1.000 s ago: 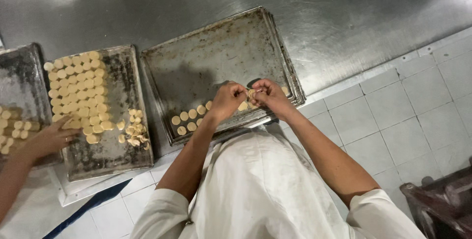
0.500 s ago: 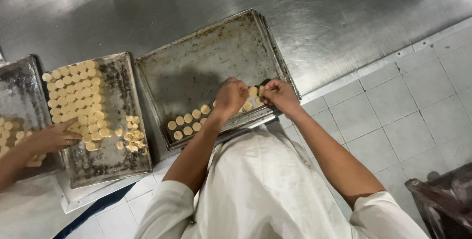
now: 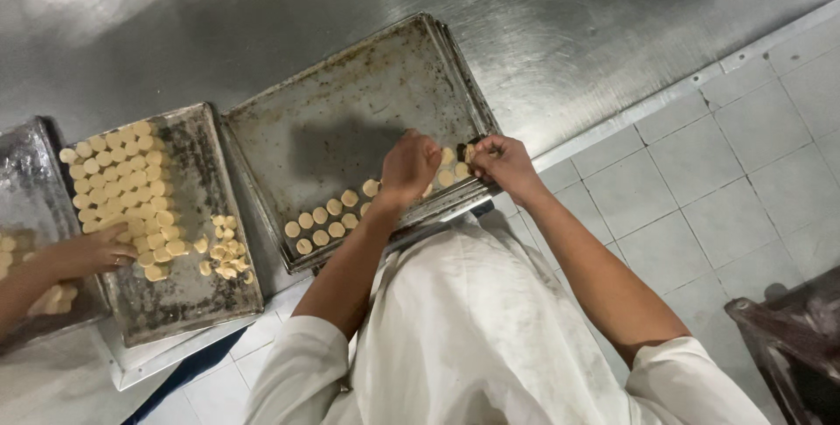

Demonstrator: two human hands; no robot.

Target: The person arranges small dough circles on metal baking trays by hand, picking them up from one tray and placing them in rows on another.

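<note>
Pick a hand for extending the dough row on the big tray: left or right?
Probably left. The left hand rests at the row of dough rounds on the tray; the right hand sits at the tray's near right edge, pinching something small.

A long steel counter (image 3: 560,23) fills the upper part of the view, its brushed top scratched and dull. Light glares off it in soft white patches at the far left and far right. Below its edge runs a floor (image 3: 700,180) of pale square tiles with grey grout. A dark brown chair (image 3: 792,346) stands at the lower right corner.
</note>
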